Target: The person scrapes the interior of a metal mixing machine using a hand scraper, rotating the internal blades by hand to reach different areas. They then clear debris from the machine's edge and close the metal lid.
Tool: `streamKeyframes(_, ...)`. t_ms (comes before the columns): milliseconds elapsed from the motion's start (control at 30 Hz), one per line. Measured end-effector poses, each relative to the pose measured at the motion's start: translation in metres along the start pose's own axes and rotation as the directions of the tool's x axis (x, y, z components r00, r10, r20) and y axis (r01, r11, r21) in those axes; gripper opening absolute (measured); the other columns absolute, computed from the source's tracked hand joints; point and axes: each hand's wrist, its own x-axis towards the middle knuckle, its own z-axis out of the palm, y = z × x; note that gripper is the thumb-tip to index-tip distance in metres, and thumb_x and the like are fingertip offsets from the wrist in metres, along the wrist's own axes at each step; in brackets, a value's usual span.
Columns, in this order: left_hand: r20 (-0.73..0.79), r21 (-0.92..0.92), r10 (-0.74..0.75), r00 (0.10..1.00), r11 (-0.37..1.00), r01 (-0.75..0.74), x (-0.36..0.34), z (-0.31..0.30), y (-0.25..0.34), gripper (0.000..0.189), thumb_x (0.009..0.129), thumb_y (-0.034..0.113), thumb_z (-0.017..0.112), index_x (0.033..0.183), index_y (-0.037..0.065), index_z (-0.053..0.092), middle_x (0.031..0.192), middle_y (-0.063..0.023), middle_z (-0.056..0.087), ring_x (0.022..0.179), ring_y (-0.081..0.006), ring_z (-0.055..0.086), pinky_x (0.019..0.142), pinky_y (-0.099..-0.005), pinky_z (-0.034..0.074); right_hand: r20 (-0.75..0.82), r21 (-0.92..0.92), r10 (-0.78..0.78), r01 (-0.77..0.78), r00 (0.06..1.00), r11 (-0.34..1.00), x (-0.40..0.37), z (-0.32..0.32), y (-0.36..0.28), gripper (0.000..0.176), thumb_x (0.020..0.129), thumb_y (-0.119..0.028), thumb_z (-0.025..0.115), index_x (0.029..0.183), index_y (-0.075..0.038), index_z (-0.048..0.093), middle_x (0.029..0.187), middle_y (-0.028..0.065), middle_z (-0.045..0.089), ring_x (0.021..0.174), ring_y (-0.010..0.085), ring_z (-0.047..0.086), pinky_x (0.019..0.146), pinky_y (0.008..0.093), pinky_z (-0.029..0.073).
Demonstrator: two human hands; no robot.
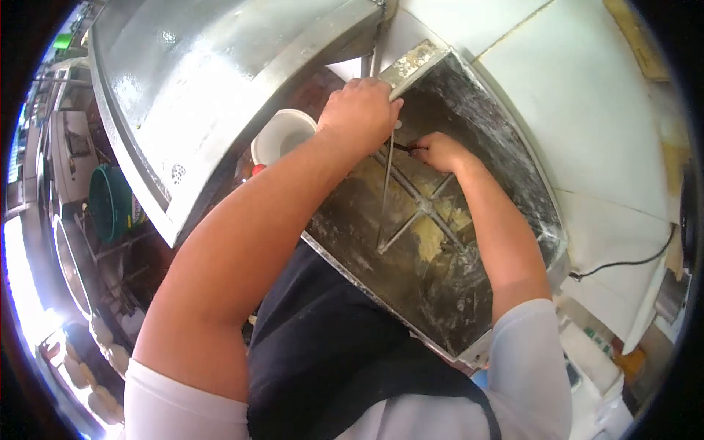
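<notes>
A deep metal mixing tub (392, 304) with mixing bars (425, 207) crossing inside it lies in front of me. Yellowish dough (429, 240) clings to the bars and the floor of the tub, and whitish smears coat its walls. My left hand (359, 110) is closed over the tub's upper left rim. Inside the tub, my right hand (440, 152) is closed around a thin dark tool (400, 147), close to one of the bars. The tool's working end is hard to make out.
A white bucket (284, 133) stands beside the tub, below a large metal basin (198, 81). A green bucket (110, 202) is farther left. White tiles (609, 110) line the right side, where a black cable (623, 262) hangs.
</notes>
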Motion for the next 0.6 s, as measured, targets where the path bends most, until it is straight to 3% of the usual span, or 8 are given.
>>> streamKeyframes(133,0.065,0.034,-0.038,0.997,0.999,0.036,-0.001,0.005,-0.001,0.036,0.1,0.033,0.052,0.109,0.0,0.062,0.112,-0.0195,0.065,0.113,-0.0373,0.06,0.097,-0.0486,0.048,-0.026,-0.055,0.005,-0.007,1.0,0.998,0.028,0.019,0.001,0.032,0.096,-0.032,0.061,0.124,-0.02,0.07,0.116,0.0156,0.07,0.107,0.0349,0.066,0.091,0.0451,0.052)
streamKeyframes(200,0.014,0.019,-0.017,1.0,1.0,0.017,0.001,0.004,-0.001,0.037,0.1,0.033,0.052,0.111,0.0,0.062,0.115,-0.0198,0.065,0.115,-0.0375,0.059,0.099,-0.0482,0.047,-0.157,-0.002,-0.023,0.023,0.987,1.0,0.02,0.021,-0.003,0.032,0.096,-0.029,0.06,0.126,-0.021,0.068,0.117,0.0155,0.069,0.108,0.035,0.066,0.093,0.046,0.052)
streamKeyframes(333,0.008,0.0,-0.015,1.0,1.0,0.015,0.002,0.006,-0.002,0.039,0.1,0.034,0.052,0.116,-0.001,0.062,0.121,-0.0222,0.063,0.118,-0.039,0.057,0.102,-0.0487,0.045,-0.211,0.023,0.087,-0.084,0.974,0.996,-0.015,0.023,-0.02,0.035,0.097,-0.028,0.059,0.13,-0.02,0.065,0.121,0.0157,0.068,0.11,0.0358,0.065,0.096,0.0471,0.051)
streamKeyframes(433,-0.004,0.012,0.019,1.0,1.0,-0.019,0.003,0.006,-0.003,0.039,0.1,0.033,0.053,0.115,-0.001,0.061,0.117,-0.0233,0.064,0.114,-0.0406,0.058,0.099,-0.0492,0.045,-0.4,0.396,0.254,-0.084,0.881,0.914,-0.029,0.049,-0.001,0.042,0.099,-0.032,0.057,0.136,-0.012,0.06,0.128,0.0162,0.065,0.115,0.0383,0.062,0.101,0.0462,0.049)
streamKeyframes(600,-0.011,0.021,0.059,0.998,0.998,-0.059,0.006,0.006,0.0,0.036,0.1,0.033,0.053,0.113,0.0,0.062,0.113,-0.0252,0.064,0.108,-0.0435,0.06,0.094,-0.0515,0.047,-0.359,0.654,0.385,-0.065,0.85,0.753,-0.095,0.099,-0.008,0.058,0.094,-0.032,0.066,0.143,-0.007,0.049,0.137,0.0191,0.059,0.123,0.0363,0.059,0.104,0.0431,0.046)
